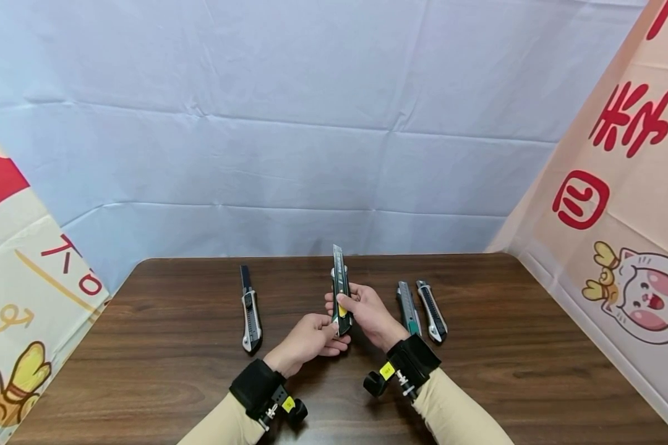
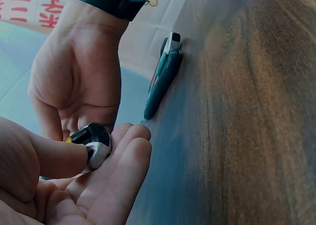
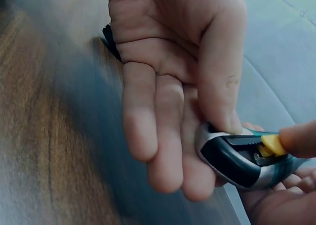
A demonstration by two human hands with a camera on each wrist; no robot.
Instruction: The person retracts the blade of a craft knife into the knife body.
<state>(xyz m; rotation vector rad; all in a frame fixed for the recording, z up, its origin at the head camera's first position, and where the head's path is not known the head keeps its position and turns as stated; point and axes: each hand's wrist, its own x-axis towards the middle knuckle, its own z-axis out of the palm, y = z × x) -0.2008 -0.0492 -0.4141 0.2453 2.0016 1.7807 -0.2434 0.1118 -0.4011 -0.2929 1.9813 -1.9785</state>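
Held cutter: we find the utility knife [image 1: 339, 281] above the table [image 1: 161, 371], between both hands, tilted with its pale tip pointing away from the person. That direction presumably keeps the sharp end clear of the fingers.

Left hand [image 1: 307, 340]: it pinches the butt of the handle, thumb on top and fingers beneath. The fingers lie mostly extended, so we read this as a steadying support rather than a hard clench.

Right hand [image 1: 374, 314]: it grips the handle further forward, fingers underneath, thumb on the yellow slider [image 3: 271, 146] (the right wrist view shows this contact best). We judge that the rear pinch gives the thumb something to push against; whether the slider is in motion we cannot tell.

Others on the table: a cutter with a dark blade [image 1: 252, 321] lies alone, left of the hands, handle toward the person. To the right, a grey-green cutter [image 1: 409, 309] and a black-and-silver cutter [image 1: 433, 312] lie side by side, just apart. All three lie roughly lengthwise to the person, which probably makes their handles easy to reach.
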